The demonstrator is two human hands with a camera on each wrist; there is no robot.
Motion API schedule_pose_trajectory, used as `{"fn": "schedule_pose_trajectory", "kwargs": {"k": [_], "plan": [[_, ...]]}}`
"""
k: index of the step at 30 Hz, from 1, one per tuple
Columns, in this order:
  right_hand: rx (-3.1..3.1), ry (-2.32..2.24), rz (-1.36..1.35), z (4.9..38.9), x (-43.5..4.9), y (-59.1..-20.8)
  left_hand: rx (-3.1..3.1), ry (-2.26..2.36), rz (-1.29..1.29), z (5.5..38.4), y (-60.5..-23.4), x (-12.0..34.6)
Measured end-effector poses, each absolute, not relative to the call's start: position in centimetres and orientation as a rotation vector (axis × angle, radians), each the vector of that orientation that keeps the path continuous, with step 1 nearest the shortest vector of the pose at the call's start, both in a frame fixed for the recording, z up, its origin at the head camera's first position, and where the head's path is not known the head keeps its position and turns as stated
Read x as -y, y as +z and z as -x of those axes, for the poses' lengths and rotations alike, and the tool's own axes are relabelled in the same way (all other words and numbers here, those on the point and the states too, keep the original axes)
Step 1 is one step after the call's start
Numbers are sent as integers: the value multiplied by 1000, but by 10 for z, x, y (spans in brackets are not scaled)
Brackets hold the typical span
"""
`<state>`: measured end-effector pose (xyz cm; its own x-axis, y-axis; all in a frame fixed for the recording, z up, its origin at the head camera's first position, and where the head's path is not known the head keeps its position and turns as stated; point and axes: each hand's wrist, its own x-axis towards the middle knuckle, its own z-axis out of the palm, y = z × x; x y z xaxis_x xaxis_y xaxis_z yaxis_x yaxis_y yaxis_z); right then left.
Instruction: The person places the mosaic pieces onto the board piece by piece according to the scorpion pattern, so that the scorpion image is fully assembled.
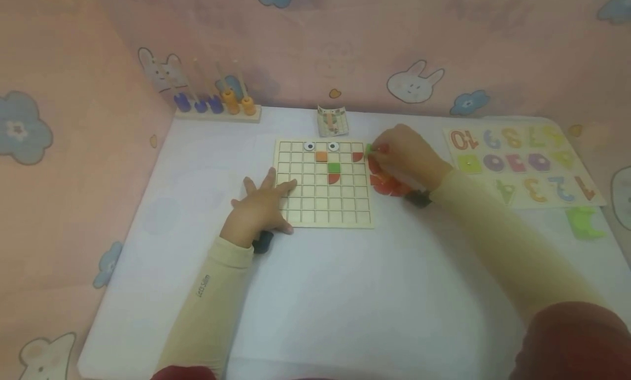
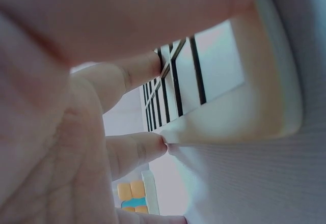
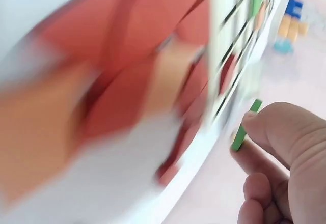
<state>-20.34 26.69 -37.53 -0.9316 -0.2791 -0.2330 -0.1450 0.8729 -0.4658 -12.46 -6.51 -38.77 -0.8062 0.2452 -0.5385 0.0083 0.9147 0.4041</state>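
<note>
A square wooden grid board [image 1: 320, 202] lies on the white table. Two eye pieces [image 1: 333, 147], an orange square [image 1: 321, 156], a green square [image 1: 334, 167] and two red rounded pieces [image 1: 357, 156] sit in its cells. My left hand [image 1: 256, 207] is spread over the board's left edge, fingertips on the rim [image 2: 229, 114]. Just past the board's right edge, my right hand [image 1: 406, 155] pinches a green tile [image 3: 246, 125] between thumb and finger. Beneath that hand lies a pile of red and orange pieces [image 3: 137, 56], partly hidden by it in the head view.
A small patterned card [image 1: 332, 121] stands behind the board. At the back left is a peg stacker [image 1: 217, 114] with purple and orange rings. On the right lie a number puzzle board [image 1: 485, 185] and a light green piece [image 1: 584, 222]. Patterned pink cloth [image 1: 345, 51] borders the table.
</note>
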Motion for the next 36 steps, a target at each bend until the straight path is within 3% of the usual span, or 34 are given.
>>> {"fn": "schedule_pose_trajectory", "kwargs": {"k": [7,20,36], "plan": [[-2784,-488,613,213,-233,-385,-2472,508,-188,125,-393,62],[-2853,-93,830,209,-224,-389,-2468,509,-186,126,-389,61],[-2847,-133,625,200,-219,-389,-2464,519,-164,126,-392,65]]}}
